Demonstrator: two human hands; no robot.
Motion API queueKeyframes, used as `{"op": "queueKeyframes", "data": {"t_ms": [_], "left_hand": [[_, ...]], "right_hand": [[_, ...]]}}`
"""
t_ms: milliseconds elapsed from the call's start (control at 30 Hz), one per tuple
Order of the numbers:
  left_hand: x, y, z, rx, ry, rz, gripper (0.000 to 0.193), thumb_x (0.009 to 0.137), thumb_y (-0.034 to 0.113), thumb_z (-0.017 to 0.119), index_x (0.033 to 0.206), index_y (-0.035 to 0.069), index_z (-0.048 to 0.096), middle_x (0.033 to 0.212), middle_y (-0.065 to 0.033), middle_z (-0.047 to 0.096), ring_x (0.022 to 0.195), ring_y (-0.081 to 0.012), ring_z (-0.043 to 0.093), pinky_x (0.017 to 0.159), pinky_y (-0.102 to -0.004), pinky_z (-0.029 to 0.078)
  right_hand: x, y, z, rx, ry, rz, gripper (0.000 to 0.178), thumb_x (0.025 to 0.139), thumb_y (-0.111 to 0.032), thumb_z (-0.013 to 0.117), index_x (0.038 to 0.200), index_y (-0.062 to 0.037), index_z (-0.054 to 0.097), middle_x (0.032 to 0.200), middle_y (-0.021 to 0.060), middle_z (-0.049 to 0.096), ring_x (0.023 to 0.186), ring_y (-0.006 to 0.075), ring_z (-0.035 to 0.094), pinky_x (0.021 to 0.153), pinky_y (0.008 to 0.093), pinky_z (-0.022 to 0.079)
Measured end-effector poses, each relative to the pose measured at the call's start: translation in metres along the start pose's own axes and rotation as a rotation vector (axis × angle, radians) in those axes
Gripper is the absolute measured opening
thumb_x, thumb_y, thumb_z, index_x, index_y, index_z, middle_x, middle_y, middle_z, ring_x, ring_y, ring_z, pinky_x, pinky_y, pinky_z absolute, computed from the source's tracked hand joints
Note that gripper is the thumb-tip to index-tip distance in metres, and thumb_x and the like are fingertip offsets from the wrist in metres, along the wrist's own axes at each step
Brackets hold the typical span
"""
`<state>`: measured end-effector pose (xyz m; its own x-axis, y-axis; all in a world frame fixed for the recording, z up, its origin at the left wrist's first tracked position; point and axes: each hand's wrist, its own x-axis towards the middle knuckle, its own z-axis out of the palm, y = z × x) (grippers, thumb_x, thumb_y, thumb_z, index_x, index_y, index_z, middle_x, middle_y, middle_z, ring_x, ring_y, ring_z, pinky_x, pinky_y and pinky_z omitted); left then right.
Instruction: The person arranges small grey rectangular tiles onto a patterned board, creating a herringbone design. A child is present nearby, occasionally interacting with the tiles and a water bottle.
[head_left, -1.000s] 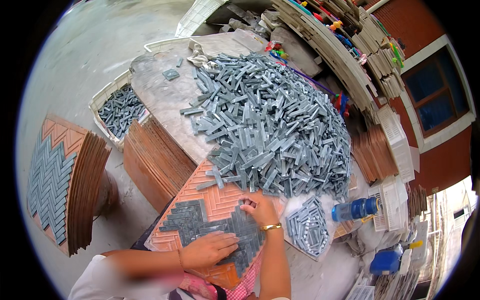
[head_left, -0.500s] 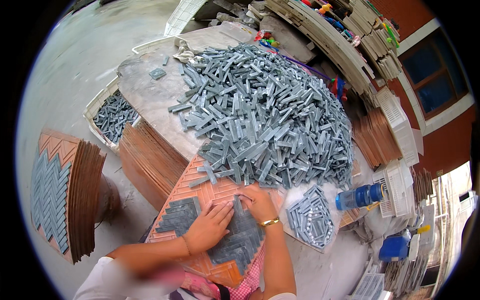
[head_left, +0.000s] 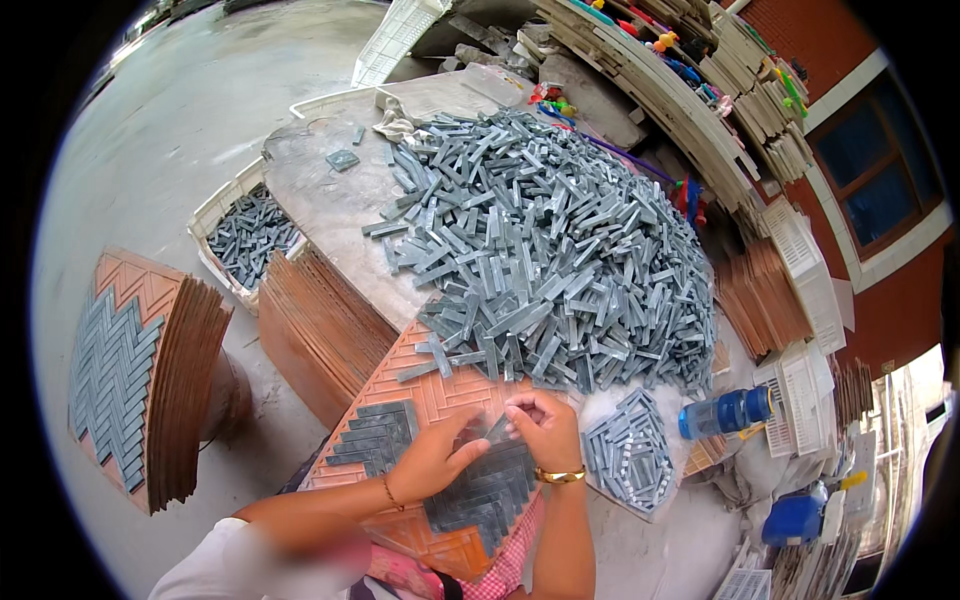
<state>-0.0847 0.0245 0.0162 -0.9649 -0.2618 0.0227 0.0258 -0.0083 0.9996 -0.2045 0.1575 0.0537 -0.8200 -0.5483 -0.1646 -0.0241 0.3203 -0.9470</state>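
Note:
My right hand [head_left: 548,432], with a gold bracelet at its wrist, pinches a small grey stone strip [head_left: 498,429] above the orange herringbone-grooved board [head_left: 447,392]. Close by, my left hand [head_left: 436,458] is open, its thumb and fingers apart beside the strip's lower end; whether its thumb touches the strip is unclear. Under both hands, dark grey strips [head_left: 482,497] lie fitted into the board's zigzag slots. Another dark group sits left of my left hand. Several slots along the board's far part show bare orange.
A large heap of loose grey strips [head_left: 560,250] covers the table beyond the board. At right are a bundle of strips [head_left: 628,452] and a blue-capped bottle [head_left: 725,412]. Stacked boards [head_left: 320,335] and a white crate of strips [head_left: 205,215] stand left.
My left hand has lifted from lying flat on the laid strips. My right hand has risen off the board with a strip in its fingers. The whole view has shifted slightly.

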Motion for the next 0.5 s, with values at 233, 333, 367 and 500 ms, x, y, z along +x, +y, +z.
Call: {"op": "queueKeyframes", "data": {"t_ms": [233, 333, 367, 500], "left_hand": [[0.001, 0.003, 0.004, -0.193, -0.276, -0.362, 0.025, 0.093, 0.023, 0.051, 0.092, 0.0, 0.062, 0.079, -0.0065, 0.062, 0.059, -0.0099, 0.055, 0.051, -0.0238, 0.046], [-0.007, 0.003, -0.003, -0.265, -0.373, -0.332, 0.019, 0.092, 0.013, 0.049, 0.102, -0.001, 0.058, 0.086, -0.0067, 0.062, 0.066, -0.0102, 0.056, 0.058, -0.0238, 0.047], [-0.01, 0.001, -0.003, -0.358, -0.394, -0.325, 0.02, 0.092, 0.01, 0.048, 0.107, -0.002, 0.056, 0.09, -0.0069, 0.062, 0.071, -0.0101, 0.057, 0.062, -0.0236, 0.048], [-0.016, 0.002, -0.008, -0.694, -0.439, -0.342, 0.034, 0.09, 0.0, 0.045, 0.124, -0.003, 0.045, 0.108, -0.009, 0.059, 0.088, -0.0105, 0.058, 0.079, -0.0243, 0.048]], "right_hand": [[-0.033, -0.005, 0.016, 0.109, 0.063, 0.04, 0.009, 0.084, -0.005, 0.063, 0.089, 0.0026, 0.062, 0.076, 0.0059, 0.064, 0.063, 0.0108, 0.061, 0.055, 0.0225, 0.05], [-0.04, -0.004, 0.02, 0.147, 0.124, 0.077, 0.007, 0.083, -0.003, 0.063, 0.087, 0.0023, 0.061, 0.075, 0.0062, 0.062, 0.062, 0.0111, 0.061, 0.054, 0.0227, 0.051], [-0.042, -0.002, 0.02, 0.18, 0.136, 0.068, 0.007, 0.083, -0.002, 0.063, 0.087, 0.0022, 0.06, 0.075, 0.0061, 0.062, 0.062, 0.0112, 0.06, 0.054, 0.0228, 0.051], [-0.045, -0.001, 0.02, 0.248, 0.179, 0.078, 0.005, 0.083, -0.002, 0.063, 0.086, 0.0019, 0.06, 0.074, 0.0057, 0.062, 0.06, 0.0113, 0.06, 0.053, 0.0231, 0.051]]}}
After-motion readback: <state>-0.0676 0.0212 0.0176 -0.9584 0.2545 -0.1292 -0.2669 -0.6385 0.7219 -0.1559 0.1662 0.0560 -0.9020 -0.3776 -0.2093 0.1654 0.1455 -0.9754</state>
